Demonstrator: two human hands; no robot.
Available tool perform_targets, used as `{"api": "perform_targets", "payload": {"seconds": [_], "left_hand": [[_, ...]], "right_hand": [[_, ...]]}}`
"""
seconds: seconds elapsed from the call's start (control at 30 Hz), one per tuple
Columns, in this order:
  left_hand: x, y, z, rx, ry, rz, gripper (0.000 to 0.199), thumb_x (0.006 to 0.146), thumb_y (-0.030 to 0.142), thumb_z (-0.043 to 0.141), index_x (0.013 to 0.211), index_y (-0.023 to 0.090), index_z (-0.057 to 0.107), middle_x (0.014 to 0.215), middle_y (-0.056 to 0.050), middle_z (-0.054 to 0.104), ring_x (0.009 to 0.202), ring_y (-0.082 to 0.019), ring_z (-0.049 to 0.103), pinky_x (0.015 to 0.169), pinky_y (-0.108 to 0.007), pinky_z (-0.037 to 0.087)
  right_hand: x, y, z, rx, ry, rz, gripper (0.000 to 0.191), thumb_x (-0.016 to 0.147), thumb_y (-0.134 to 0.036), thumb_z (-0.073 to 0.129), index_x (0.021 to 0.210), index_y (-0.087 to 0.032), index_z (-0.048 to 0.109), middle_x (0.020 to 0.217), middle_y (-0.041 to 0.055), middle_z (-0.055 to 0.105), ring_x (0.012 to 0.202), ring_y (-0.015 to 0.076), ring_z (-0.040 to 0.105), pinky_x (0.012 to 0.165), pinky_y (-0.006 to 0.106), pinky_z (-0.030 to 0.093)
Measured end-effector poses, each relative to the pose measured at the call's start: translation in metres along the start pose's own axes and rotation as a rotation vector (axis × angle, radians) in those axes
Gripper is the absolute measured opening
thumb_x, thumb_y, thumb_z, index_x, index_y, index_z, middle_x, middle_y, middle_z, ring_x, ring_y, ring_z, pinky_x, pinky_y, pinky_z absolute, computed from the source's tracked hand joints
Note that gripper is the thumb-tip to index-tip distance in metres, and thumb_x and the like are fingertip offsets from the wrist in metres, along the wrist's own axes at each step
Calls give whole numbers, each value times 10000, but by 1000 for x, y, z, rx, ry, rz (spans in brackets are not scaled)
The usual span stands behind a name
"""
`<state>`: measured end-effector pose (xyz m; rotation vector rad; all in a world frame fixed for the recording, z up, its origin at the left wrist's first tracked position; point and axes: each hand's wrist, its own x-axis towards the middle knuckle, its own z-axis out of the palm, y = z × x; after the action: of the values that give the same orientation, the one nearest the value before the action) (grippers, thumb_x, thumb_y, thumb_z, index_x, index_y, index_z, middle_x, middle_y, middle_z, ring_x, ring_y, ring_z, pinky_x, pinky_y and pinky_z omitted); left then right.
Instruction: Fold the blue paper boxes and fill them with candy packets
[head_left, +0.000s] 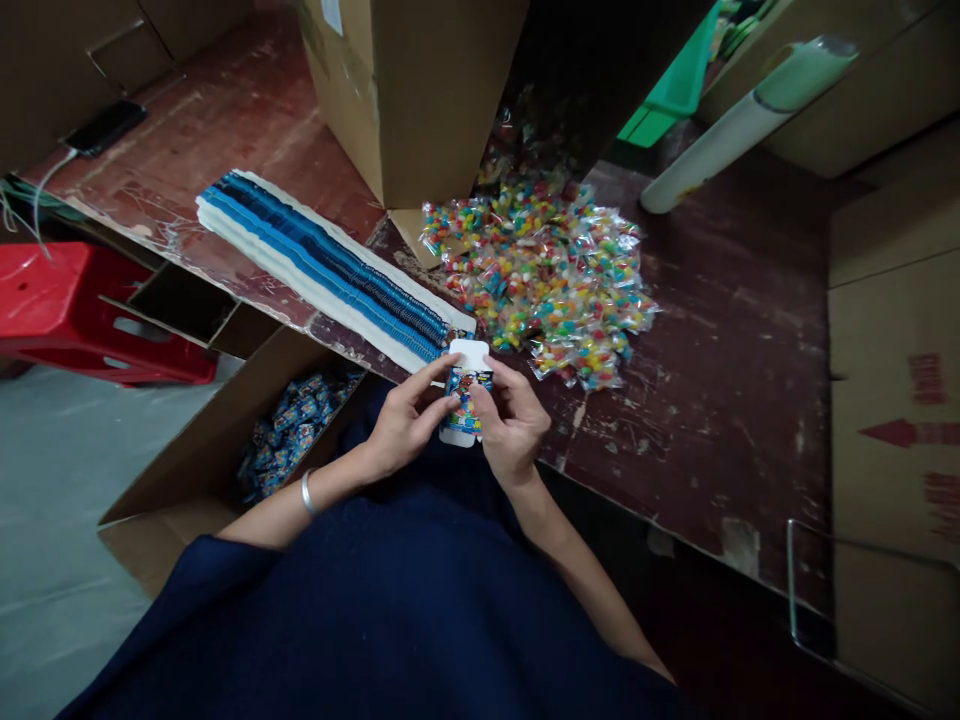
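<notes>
Between my two hands is a small printed box (pixel 468 385) with white flaps sticking out at its top and bottom. My left hand (pixel 411 418) pinches its left edge with thumb and fingers. On the right side, my right hand (pixel 511 418) grips it, the thumb across the printed front. Just beyond the hands lies a long row of flattened blue and white boxes (pixel 322 265), running to the upper left on the table. A pile of clear bags of colourful candies (pixel 547 270) spreads to the right of that row.
A dark red worn table (pixel 697 400) bears a large cardboard carton (pixel 442 100) and a pale tube (pixel 750 120). Below its edge at left, an open carton (pixel 187 470) holds many small blue boxes (pixel 289 430). A red stool (pixel 67 300) stands left; a green crate (pixel 671 90) lies upper right.
</notes>
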<state>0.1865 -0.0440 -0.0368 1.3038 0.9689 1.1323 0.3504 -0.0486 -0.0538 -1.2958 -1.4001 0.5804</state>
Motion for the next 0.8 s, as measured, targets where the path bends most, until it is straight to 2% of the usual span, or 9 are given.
{"api": "perform_targets", "payload": {"seconds": [0.1,0.2,0.27,0.37,0.53,0.67,0.8], "left_hand": [[3,7,-6,-97,-156,-61,402,945,347,710,1296,167,636,1064,-74,703,845,-147,657,762,-249,572],[6,12,-9,-109,-194,-80,320,940,343,718,1196,170,638,1048,-59,666,819,-126,630,747,-231,556],[7,13,-8,-130,-138,-86,329,907,342,762,1153,183,613,1053,-47,640,814,-114,621,734,-217,551],[8,12,-7,-217,-68,-95,429,850,352,826,1140,208,544,1038,-28,625,829,-110,638,727,-200,553],[6,14,-11,-206,-92,-104,403,873,302,801,1148,207,522,1031,-37,629,883,-120,651,767,-210,570],[4,19,-17,-91,-118,-78,374,900,202,736,1221,212,544,1080,-52,641,943,-144,660,821,-253,591],[4,21,-21,-48,-197,-73,447,921,178,693,1341,220,546,1137,-78,671,1019,-189,689,875,-305,605]], "right_hand": [[5,-5,-5,-26,10,-89,114,969,-345,677,978,-241,722,891,27,702,776,178,668,714,331,575],[9,-9,-5,-1,-5,-135,124,966,-329,682,876,-244,681,982,55,732,925,217,712,826,378,593],[11,-11,-2,109,8,-76,84,956,-324,707,950,-253,662,1061,60,748,976,220,735,853,379,604],[13,-14,1,290,30,43,212,919,-349,766,1047,-263,621,1014,39,751,931,202,750,835,350,613],[25,-25,-7,365,-178,165,304,852,-473,817,796,-232,641,894,33,726,853,188,703,780,318,596],[38,-30,-18,328,-279,364,260,781,-423,876,847,-222,725,831,14,742,713,156,660,652,282,553],[48,-26,-21,309,-322,396,253,757,-413,877,737,-207,732,690,-6,699,607,132,583,560,259,481]]}}
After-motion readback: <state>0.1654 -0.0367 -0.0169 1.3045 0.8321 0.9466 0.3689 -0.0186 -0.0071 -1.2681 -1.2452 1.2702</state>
